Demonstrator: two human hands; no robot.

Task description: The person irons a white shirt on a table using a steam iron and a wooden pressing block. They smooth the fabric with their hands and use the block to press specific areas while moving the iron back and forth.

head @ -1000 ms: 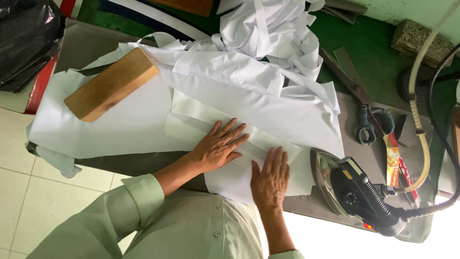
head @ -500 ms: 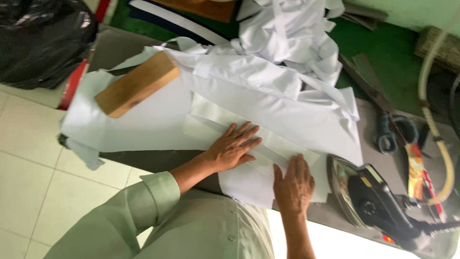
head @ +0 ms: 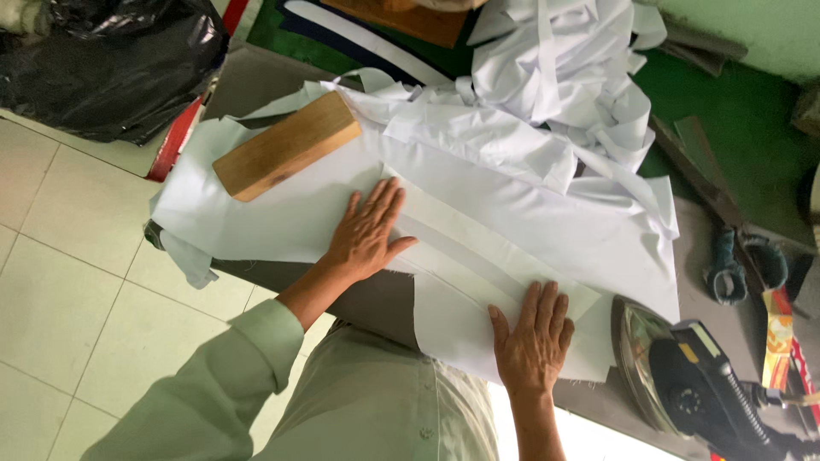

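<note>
A sheet of white fabric (head: 512, 205) lies spread on the grey ironing table (head: 376, 299), with a folded white strip (head: 487, 256) running across it. My left hand (head: 369, 232) lies flat with fingers apart on the left part of the strip. Flat on the fabric near the table's front edge, my right hand (head: 534, 337) presses the strip's right end. Neither hand grips anything.
A wooden block (head: 286, 145) rests on the fabric at the left. An electric iron (head: 675, 376) stands at the right, beside scissors (head: 739, 269). A heap of white fabric strips (head: 564, 68) is piled at the back. A black plastic bag (head: 120, 60) sits at the far left.
Both hands have spread apart along the strip: the left slid left, the right slid right. The camera view has shifted.
</note>
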